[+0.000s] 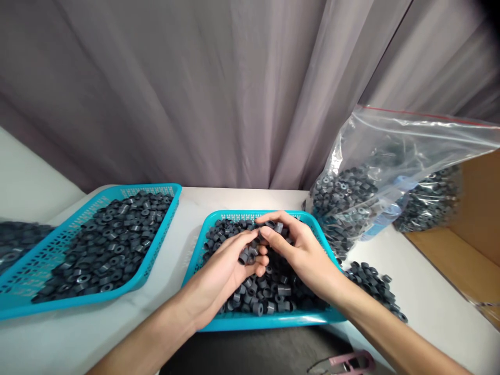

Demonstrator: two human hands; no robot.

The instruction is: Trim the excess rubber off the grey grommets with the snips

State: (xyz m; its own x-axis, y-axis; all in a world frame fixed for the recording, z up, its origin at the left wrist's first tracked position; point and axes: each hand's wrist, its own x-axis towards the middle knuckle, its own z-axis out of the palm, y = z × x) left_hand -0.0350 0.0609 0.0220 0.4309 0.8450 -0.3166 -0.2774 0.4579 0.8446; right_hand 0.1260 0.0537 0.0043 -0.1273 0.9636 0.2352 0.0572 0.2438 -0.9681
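Note:
Both hands meet over a turquoise basket (269,324) filled with small, hollow, dark grey plastic caps (283,289). My left hand (228,260) is cupped, palm turned inward, with its fingers curled round several of the caps (248,255). My right hand (297,242) arches over from the other side. Its thumb and forefinger close on a cap beside the left thumb, and a few more caps (278,227) show beneath its fingers. The two thumbs nearly touch, partly hiding the cap between them.
Another turquoise basket (177,208) of similar caps stands at the left, with more dark pieces (23,239) beyond it. At right are a clear zip bag (347,192) of caps, a loose pile (373,286) and a cardboard box (461,265). A pink-handled tool (353,361) lies in front.

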